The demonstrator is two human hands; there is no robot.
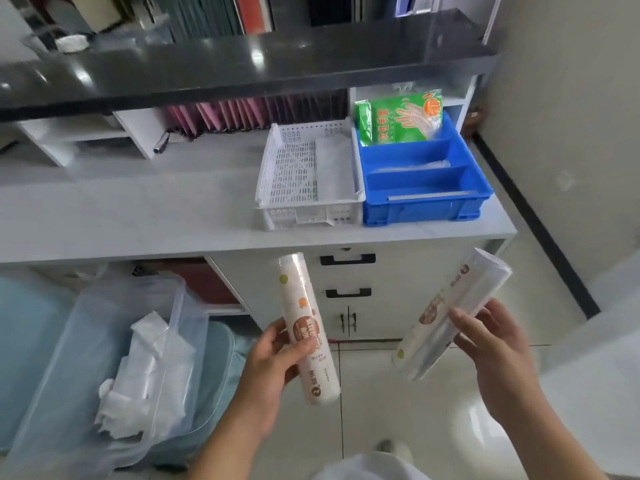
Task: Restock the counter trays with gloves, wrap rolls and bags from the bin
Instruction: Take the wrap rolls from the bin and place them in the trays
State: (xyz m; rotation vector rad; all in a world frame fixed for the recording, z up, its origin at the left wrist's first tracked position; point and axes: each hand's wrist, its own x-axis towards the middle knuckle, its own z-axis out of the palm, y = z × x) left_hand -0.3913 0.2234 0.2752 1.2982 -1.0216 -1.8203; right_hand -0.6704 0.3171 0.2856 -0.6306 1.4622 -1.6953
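My left hand [277, 355] grips a white wrap roll [304, 306] with brown and orange print, held almost upright below the counter edge. In my right hand [485, 334] is a second wrap roll [446, 313], tilted with its top toward the upper right. Both rolls hang in front of the cabinet drawers. On the counter stands a white perforated tray [294, 174] with a clear pack lying in its right side. Beside it sits a blue divided tray [426, 202]; green glove packs [401, 119] stand in its back compartment. The clear plastic bin [86, 341] at lower left holds white bags.
The grey counter [138, 216] runs left of the trays. A dark glossy shelf [242, 71] overhangs the back of it. Drawers with black handles [348, 259] sit under the trays. A wall [571, 133] bounds the right side. My shoe [391, 448] shows on the tiled floor.
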